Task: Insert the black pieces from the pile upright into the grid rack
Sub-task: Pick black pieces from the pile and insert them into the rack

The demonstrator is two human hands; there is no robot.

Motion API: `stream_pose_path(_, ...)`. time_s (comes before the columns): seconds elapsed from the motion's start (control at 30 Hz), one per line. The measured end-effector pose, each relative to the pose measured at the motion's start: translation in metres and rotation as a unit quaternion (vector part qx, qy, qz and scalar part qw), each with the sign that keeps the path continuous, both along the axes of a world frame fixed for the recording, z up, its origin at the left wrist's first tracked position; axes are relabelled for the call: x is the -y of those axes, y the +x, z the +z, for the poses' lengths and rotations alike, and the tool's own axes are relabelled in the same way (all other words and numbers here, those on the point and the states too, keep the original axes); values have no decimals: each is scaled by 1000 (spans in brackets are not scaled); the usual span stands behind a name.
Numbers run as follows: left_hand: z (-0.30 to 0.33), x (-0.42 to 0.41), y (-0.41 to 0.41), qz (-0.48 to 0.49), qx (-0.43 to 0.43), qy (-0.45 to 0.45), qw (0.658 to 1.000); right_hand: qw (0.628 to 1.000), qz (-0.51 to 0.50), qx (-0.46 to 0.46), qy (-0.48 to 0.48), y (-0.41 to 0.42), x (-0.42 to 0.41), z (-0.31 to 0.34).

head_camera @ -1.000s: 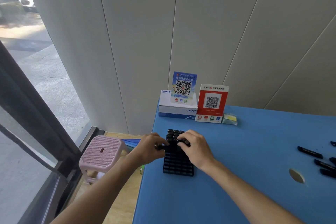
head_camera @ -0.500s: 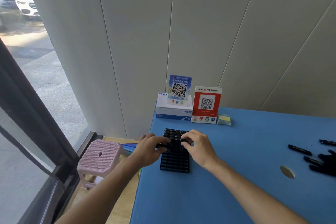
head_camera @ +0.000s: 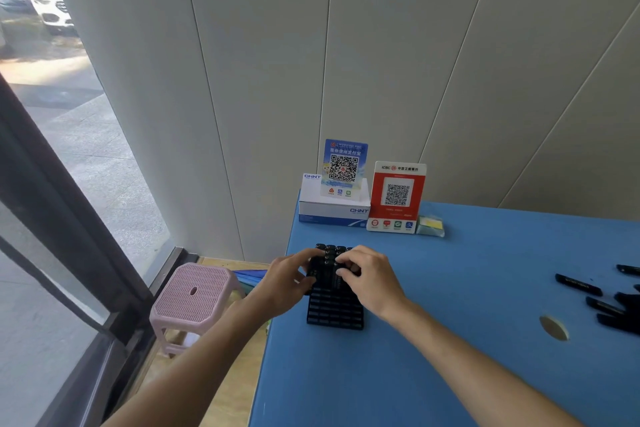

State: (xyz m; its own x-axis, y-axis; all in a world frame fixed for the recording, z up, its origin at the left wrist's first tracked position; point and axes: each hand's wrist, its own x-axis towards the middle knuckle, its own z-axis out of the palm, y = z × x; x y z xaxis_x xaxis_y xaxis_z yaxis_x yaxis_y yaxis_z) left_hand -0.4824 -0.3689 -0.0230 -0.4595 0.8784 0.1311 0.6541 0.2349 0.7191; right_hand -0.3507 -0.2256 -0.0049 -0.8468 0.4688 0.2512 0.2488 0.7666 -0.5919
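Both hands, left hand (head_camera: 287, 276) and right hand (head_camera: 369, 276), now curled over the grid rack (head_camera: 335, 308) pressing upright black pieces (head_camera: 329, 255) at its far end, seating since a second ago, pile (head_camera: 602, 302) far right of rack on counter (head_camera: 450, 288).

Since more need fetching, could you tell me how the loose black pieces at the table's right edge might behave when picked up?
The loose black stick-shaped pieces look thin and straight, so probably stiff and light. Lying flat on the smooth blue table, they may slide or roll if nudged.
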Motion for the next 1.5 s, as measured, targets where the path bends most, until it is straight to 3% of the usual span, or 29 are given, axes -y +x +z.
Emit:
stream_pose_path(0.5, -5, -14, -8, 26, -23, 44, 998, 997, 16, -7, 74, -14, 7, -25)
stream_pose_path(1.33, -27, -18, -14, 7, -93, 49, 994, 998, 5, 19, 54, -13, 5, -16)
stream_pose_path(1.5, -24, -17, -14, 3, -95, 35, 995, 991, 20, 11, 129, -13, 4, -16)
